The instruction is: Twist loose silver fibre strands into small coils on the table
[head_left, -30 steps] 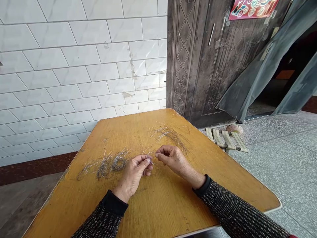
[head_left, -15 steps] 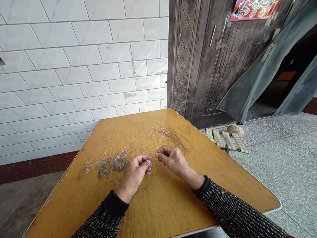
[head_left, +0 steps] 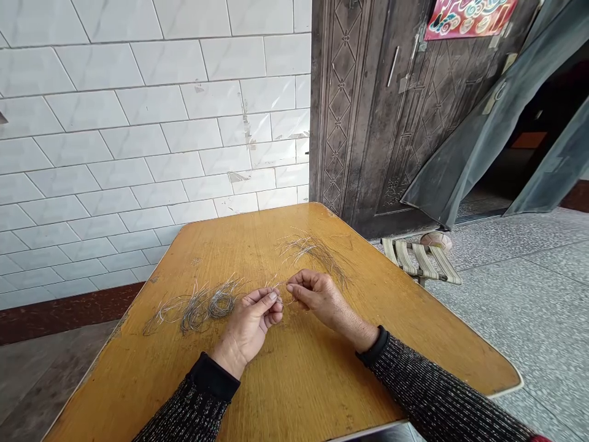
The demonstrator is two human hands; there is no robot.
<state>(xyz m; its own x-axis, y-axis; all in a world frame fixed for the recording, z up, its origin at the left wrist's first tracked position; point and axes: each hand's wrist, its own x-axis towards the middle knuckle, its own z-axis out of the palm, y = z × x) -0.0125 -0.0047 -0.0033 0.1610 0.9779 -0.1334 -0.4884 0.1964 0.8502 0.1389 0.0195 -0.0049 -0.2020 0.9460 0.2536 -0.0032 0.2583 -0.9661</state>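
Note:
My left hand (head_left: 254, 324) is closed in a pinch on thin metal wire (head_left: 275, 283), whose fine ends stick up past the fingertips. Just to its right, my right hand (head_left: 317, 299) pinches a strand of the same wire between thumb and forefinger. A small gap parts the two hands, above the middle of the table. Left of my left hand lie several coiled bundles of grey wire (head_left: 223, 301). Beyond my right hand, a loose spread of straighter wires (head_left: 313, 248) rests on the tabletop.
The yellow wooden table (head_left: 294, 380) has a pale edge and reaches toward a white tiled wall (head_left: 151, 110). A dark carved door (head_left: 359, 123) stands behind it. On the right, a folding stool (head_left: 421, 260) with striped straps is close to the table's edge.
My left hand has turned slightly, its thumb now lying higher along the fingers. My right hand has shifted a little to the left, still pinching.

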